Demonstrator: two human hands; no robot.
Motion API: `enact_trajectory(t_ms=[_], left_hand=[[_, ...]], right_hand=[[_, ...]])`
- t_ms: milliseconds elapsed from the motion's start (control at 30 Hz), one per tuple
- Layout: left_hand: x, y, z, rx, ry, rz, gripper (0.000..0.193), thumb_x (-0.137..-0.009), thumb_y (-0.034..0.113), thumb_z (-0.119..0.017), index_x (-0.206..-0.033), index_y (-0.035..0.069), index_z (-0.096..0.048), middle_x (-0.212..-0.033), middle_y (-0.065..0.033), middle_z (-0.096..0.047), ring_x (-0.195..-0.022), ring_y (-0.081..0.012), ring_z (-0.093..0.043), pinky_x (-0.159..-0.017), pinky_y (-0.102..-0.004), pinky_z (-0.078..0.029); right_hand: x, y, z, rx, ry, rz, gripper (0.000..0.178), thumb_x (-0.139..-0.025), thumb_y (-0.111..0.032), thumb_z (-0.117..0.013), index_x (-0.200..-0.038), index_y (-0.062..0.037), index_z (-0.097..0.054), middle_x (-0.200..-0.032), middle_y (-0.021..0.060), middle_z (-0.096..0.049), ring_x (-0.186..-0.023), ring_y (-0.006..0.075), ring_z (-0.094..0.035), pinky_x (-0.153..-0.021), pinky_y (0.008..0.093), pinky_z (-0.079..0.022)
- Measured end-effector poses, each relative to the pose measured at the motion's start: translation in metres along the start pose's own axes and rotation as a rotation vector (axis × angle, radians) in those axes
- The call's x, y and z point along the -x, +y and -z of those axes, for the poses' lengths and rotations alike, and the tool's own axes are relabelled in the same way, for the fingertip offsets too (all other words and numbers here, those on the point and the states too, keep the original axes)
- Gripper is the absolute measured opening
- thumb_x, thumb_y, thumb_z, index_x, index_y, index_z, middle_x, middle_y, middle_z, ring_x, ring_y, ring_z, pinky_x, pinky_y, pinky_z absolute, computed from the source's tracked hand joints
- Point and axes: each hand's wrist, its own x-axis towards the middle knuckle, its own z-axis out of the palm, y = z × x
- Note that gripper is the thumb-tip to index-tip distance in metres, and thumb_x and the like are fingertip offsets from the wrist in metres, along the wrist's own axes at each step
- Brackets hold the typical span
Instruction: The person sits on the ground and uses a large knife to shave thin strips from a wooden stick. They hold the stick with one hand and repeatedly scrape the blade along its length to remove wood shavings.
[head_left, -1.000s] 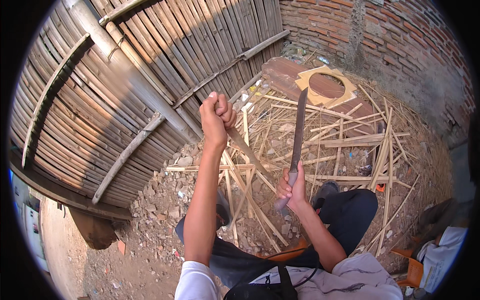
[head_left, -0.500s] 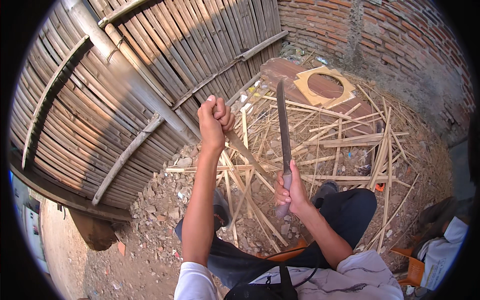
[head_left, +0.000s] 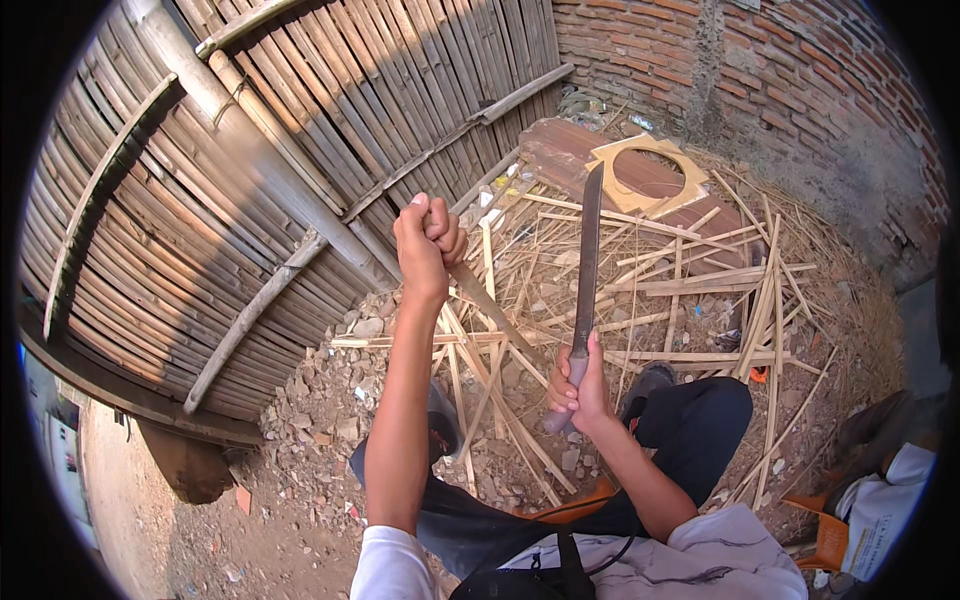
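Swung rightward within the last half second, the knife (head_left: 588,265) has its handle wrapped in the right hand (head_left: 590,388); the left hand (head_left: 428,248) clenches a slanting stick (head_left: 491,306). Pale strips (head_left: 690,356) lie scattered on the ground (head_left: 320,475).

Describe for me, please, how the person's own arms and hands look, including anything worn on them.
The left hand and right hand are ungloved, with no ring, watch or bracelet visible. Both forearms are bare, without visible markings. The left sleeve is short and white; the right sleeve is white too, with thin, dark, vein-like lines.
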Motion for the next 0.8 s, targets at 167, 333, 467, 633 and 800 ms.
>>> enact_trajectory(t_ms=[167,333,467,633,800], left_hand=[[0.001,0.001,-0.014,-0.02,0.045,0.018,0.05,-0.105,0.038,-0.04,-0.062,0.018,-0.025,-0.049,0.0043,-0.021,-0.042,-0.0104,-0.016,-0.042,-0.0311,-0.016],[0.001,0.007,0.007,-0.031,0.144,-0.024,0.048,-0.104,0.037,-0.039,-0.063,0.018,-0.025,-0.049,0.0041,-0.02,-0.042,-0.0101,-0.015,-0.042,-0.0314,-0.015],[-0.001,0.004,-0.005,-0.053,0.183,-0.068,0.048,-0.105,0.036,-0.038,-0.063,0.017,-0.025,-0.05,0.004,-0.021,-0.043,-0.0103,-0.016,-0.042,-0.0318,-0.015],[-0.001,0.004,0.0,-0.039,0.2,-0.081,0.047,-0.105,0.037,-0.038,-0.064,0.017,-0.025,-0.051,0.0037,-0.022,-0.043,-0.01,-0.016,-0.043,-0.0314,-0.015],[0.005,0.012,0.018,-0.051,0.216,-0.087,0.046,-0.105,0.036,-0.037,-0.065,0.017,-0.026,-0.05,0.004,-0.021,-0.043,-0.0101,-0.016,-0.042,-0.0312,-0.016]], right_hand=[[-0.011,0.027,0.015,0.147,0.034,-0.548,0.07,-0.1,-0.079,-0.034,-0.074,-0.0139,-0.043,-0.047,-0.0061,-0.028,-0.033,0.008,-0.025,-0.036,0.0268,-0.027],[-0.005,0.002,-0.002,0.047,0.079,-0.323,0.07,-0.099,-0.079,-0.034,-0.075,-0.0142,-0.043,-0.047,-0.0052,-0.029,-0.034,0.0085,-0.025,-0.037,0.0285,-0.028],[-0.012,0.016,-0.016,0.052,0.008,0.085,0.071,-0.099,-0.08,-0.033,-0.074,-0.0141,-0.043,-0.048,-0.0038,-0.032,-0.035,0.0097,-0.028,-0.037,0.0278,-0.028],[-0.017,0.017,0.006,0.109,0.127,-0.585,0.068,-0.101,-0.076,-0.036,-0.076,-0.0131,-0.043,-0.048,-0.0062,-0.029,-0.034,0.0084,-0.025,-0.037,0.0268,-0.027],[-0.007,-0.004,0.002,-0.018,0.028,-0.26,0.069,-0.101,-0.078,-0.033,-0.076,-0.0143,-0.045,-0.048,-0.0062,-0.03,-0.034,0.0082,-0.025,-0.037,0.0264,-0.025]])
